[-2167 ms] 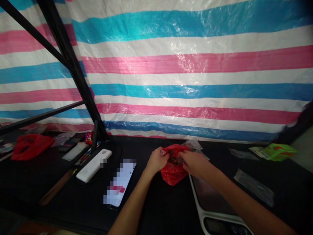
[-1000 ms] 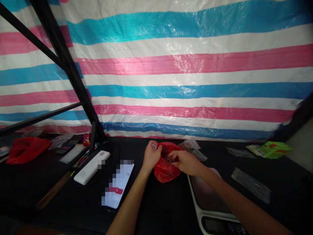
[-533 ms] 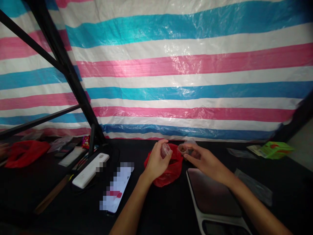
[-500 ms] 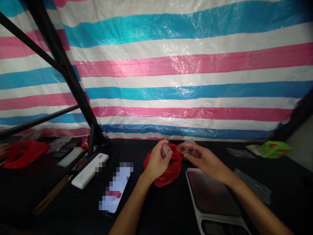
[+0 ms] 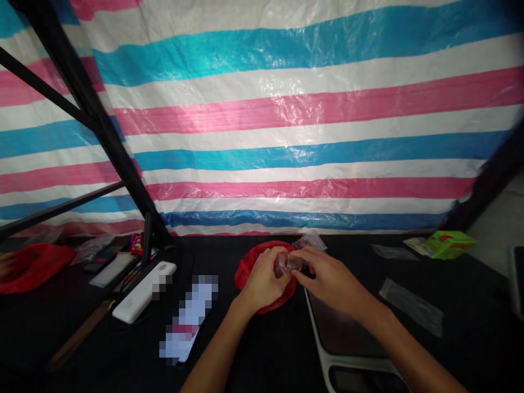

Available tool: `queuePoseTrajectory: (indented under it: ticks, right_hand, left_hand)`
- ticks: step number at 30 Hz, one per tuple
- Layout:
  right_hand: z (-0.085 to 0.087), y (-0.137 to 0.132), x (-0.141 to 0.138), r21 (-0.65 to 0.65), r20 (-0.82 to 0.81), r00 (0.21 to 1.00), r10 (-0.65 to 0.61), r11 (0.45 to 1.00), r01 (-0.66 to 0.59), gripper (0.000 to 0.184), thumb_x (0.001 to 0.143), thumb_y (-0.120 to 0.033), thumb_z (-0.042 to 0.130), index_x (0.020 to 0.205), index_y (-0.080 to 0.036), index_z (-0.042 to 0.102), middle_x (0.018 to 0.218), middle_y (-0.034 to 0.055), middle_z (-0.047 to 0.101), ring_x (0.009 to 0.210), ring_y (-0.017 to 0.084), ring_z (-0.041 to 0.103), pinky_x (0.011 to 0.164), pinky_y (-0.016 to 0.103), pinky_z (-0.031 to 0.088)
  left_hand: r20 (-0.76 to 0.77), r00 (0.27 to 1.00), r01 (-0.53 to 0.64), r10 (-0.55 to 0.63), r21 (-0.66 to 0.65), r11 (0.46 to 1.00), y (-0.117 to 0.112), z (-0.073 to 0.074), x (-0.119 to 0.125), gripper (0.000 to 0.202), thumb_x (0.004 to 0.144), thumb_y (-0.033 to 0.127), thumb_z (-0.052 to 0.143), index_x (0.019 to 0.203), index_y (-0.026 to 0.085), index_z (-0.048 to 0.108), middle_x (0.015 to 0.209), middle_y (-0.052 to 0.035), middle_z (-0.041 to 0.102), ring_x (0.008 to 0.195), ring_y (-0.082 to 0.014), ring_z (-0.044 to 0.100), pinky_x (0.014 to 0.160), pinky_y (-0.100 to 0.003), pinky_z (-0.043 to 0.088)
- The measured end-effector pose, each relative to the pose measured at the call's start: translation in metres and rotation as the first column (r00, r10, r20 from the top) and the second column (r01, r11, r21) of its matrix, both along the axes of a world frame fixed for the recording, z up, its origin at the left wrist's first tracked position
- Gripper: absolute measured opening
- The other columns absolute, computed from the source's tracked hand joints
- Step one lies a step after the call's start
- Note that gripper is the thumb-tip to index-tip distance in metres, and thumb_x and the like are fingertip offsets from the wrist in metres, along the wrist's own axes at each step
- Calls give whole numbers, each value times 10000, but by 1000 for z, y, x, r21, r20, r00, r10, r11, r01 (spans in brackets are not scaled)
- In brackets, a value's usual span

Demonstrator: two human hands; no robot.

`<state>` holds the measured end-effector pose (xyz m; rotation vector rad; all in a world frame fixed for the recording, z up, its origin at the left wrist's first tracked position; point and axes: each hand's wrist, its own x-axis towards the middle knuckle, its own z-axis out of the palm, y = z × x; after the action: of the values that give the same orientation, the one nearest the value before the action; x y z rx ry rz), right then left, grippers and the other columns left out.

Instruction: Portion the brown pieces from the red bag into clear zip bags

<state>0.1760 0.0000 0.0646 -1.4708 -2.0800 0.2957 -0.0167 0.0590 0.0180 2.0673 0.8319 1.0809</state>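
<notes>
Over a red plastic bag (image 5: 244, 271) my two hands meet. My left hand (image 5: 264, 275) is closed around a small clear plastic bag (image 5: 281, 264), its mouth turned to the right. Between the fingers and thumb of my right hand (image 5: 323, 273) is a small clear cup (image 5: 295, 262), tipped on its side with its rim at the small bag's mouth. Brownish contents showed in the cup a moment earlier; how much is in it now I cannot tell. Below my right forearm lies a kitchen scale (image 5: 344, 327) with a dark platform.
Left of my arms lie a phone (image 5: 190, 316) and a white power bank (image 5: 145, 292). Clear plastic bags (image 5: 411, 305) and a green packet (image 5: 452, 244) are to the right. At far left, another person's hand (image 5: 6, 266) is by a second red bag (image 5: 39, 266). Striped sheeting (image 5: 286, 114) hangs behind.
My right hand has moved left and tilted the cup over, bringing it against the small bag in my left hand. The view has shifted slightly.
</notes>
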Motion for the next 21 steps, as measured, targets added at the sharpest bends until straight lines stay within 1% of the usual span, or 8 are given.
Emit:
queuePoseTrajectory:
  ticks: [3,7,9,11,13,15,17,21]
  right_hand:
    - [1,2,0,34,79,997,6,999,-9,288,933,-198,627,1203,-263,705,1177,67,687,1052,247,661,949,358,511]
    - [4,4,-4,100,121,991,52,993,-64,426,946,-118,551,1323,-277,669,1287,92,637,1167,267,626,1043,411,497]
    - [5,3,-7,112,80,992,100,988,-108,484,968,-104,499,1396,-290,629,1376,95,601,1245,266,596,1090,427,479]
    - [5,3,-9,81,0,989,149,986,-148,532,989,-110,469,1476,-302,563,1452,88,573,1306,254,572,1135,430,456]
    - [3,4,-9,49,-83,981,173,984,-170,543,1000,-128,471,1510,-304,526,1471,85,580,1329,250,567,1155,441,444]
    - [1,7,-9,54,-143,976,164,986,-158,531,994,-144,499,1501,-297,534,1457,92,604,1336,262,564,1164,474,432]
    - [0,9,-10,89,-182,970,161,985,-147,496,982,-142,523,1450,-294,581,1416,86,638,1317,261,576,1155,482,435]
    - [2,11,-15,118,-256,949,186,980,-160,365,974,-159,554,1291,-286,682,1337,73,688,1257,254,611,1116,452,463]
  left_hand:
    - [-13,1000,15,-15,2,1000,0,-1,1,412,844,194,732,1244,254,655,1252,-80,699,1166,-274,625,1094,-441,447]
    - [58,998,36,-31,-88,995,2,-4,4,447,833,230,783,1261,250,654,1282,-83,691,1203,-282,617,1113,-448,444]
    - [123,990,90,-71,-156,984,2,-3,4,441,846,235,780,1266,236,645,1282,-90,689,1203,-274,628,1106,-429,458]
    - [193,975,152,-111,-212,965,1,-1,5,422,866,253,771,1263,219,630,1269,-94,691,1189,-259,642,1085,-404,478]
    - [241,959,205,-147,-239,949,0,1,4,409,885,282,764,1259,211,614,1244,-86,692,1163,-240,652,1066,-381,487]
    - [260,951,228,-165,-233,945,0,3,3,423,899,309,756,1279,213,597,1236,-78,686,1147,-227,650,1065,-369,483]
    - [251,956,203,-148,-208,957,0,2,3,405,924,338,730,1284,210,596,1235,-79,680,1135,-222,642,1061,-365,476]
    - [181,982,79,-47,-173,982,5,-5,1,297,949,406,685,1151,190,657,1141,-86,693,1041,-228,639,988,-352,493]
